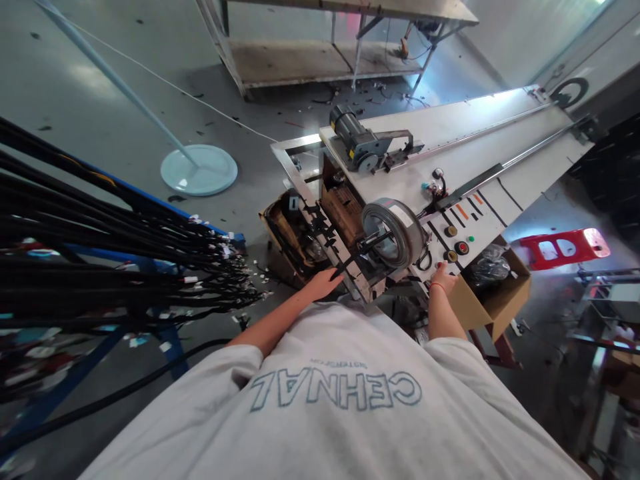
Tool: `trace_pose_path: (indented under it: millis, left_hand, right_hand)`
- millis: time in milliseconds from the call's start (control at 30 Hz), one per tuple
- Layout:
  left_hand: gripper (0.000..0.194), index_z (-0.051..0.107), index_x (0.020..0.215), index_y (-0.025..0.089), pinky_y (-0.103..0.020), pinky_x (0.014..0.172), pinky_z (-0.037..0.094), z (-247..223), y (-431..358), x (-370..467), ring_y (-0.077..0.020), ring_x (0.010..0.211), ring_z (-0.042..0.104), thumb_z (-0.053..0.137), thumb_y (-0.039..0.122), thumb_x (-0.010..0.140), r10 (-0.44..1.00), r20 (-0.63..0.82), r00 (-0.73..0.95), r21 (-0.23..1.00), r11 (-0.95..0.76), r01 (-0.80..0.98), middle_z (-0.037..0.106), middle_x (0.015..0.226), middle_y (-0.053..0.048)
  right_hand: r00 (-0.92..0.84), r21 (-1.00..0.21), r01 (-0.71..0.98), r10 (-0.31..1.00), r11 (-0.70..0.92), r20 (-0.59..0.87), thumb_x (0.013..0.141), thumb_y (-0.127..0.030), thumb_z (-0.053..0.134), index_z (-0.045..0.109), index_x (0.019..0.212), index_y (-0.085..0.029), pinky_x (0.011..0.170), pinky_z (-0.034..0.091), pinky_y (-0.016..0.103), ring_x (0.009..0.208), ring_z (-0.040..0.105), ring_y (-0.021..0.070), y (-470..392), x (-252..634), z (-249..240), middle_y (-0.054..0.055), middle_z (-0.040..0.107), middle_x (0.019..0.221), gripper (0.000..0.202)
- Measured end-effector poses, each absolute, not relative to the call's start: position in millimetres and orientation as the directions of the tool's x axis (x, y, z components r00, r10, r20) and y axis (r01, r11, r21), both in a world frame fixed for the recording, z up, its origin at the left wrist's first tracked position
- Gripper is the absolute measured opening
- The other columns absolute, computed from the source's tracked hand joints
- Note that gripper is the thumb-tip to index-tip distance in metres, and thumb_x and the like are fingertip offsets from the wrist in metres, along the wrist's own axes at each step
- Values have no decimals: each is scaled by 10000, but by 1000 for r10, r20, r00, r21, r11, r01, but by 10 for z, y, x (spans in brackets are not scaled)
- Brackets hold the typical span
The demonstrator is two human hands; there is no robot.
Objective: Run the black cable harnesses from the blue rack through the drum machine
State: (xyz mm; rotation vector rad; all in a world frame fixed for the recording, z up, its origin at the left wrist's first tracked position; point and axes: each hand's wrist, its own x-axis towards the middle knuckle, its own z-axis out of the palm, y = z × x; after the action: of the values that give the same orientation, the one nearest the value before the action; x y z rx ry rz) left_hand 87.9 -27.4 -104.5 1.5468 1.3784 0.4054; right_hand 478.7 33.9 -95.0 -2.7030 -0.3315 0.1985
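My left hand (321,285) is at the near left corner of a white machine table, its fingers closed around the end of a black strip (353,257). That strip runs up toward a large grey reel (395,230) with a white label, mounted on the table's near end. My right hand (444,279), a red band at its wrist, rests on the front edge of the control panel with thumb and fingers apart. Just beyond it are a yellow-black knob (451,256) and a red button (462,248). Black-handled scissors (425,259) lie between the reel and this hand.
A motor (350,130) stands on the machine table (480,127). An open cardboard box (507,297) holding clear plastic is at the right. Black cable bundles (100,233) hang on a blue rack at the left. A pole's round base (199,171) stands on the floor.
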Motion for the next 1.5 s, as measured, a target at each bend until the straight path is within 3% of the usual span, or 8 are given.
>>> trace_pose_path:
  millis: [467,767,967,1500]
  left_hand:
    - [269,554,726,189,-280,679,446,-1069,-319,897,-180,686,601,450,368,898,892,-341,298,818,125,561,640,696,-21]
    - [240,600,864,171,-295,734,474,-1010,-371,876,-196,764,630,452,356,898,902,-325,285,815,114,567,674,768,-45]
    - [207,616,871,174,-283,735,476,-1008,-361,861,-197,792,638,471,322,888,907,-307,289,832,108,544,681,762,-37]
    - [208,619,893,178,-295,758,492,-1119,-344,837,-213,820,658,481,332,875,881,-398,255,778,178,602,715,827,-54]
  right_hand:
    - [954,-400,231,287,-887,-85,876,-704,376,448,1281,-138,993,449,494,1187,575,358,338,4798,-1019,235,568,1280,700]
    - [956,-399,242,288,-884,-60,874,-695,395,452,1236,-148,972,470,503,1165,594,359,343,4794,-1036,248,583,1227,658]
    - [954,-368,250,292,-896,-62,870,-714,377,461,1200,-144,951,492,482,1141,612,351,344,4793,-1024,250,597,1188,664]
    - [957,-442,210,276,-872,-89,827,-730,467,482,1230,-139,979,467,485,1181,582,364,326,4792,-974,252,582,1256,716]
